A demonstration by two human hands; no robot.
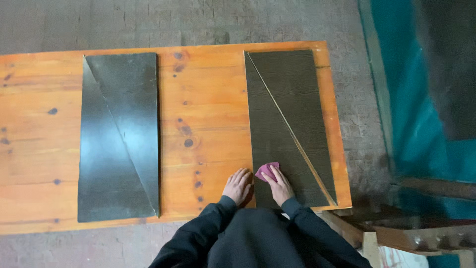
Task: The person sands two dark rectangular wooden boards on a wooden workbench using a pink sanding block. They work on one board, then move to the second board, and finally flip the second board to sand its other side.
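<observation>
Two dark rectangular panels lie on an orange wooden table [208, 109]. The right panel [287, 124] is dull, cut by a pale diagonal line into two triangles. The left panel [119, 139] is shinier and shows the same diagonal split. My right hand [278, 184] presses a small pink cloth or abrasive pad [267, 170] onto the near left corner of the right panel. Flat on the table beside that panel's edge rests my left hand [237, 185], fingers spread and holding nothing.
A grey concrete floor surrounds the table. To the right stands a teal surface [421, 99] with a dark sheet leaning on it. Wooden pieces [377, 233] lie at the lower right, close to the table's corner. My dark sleeves fill the bottom centre.
</observation>
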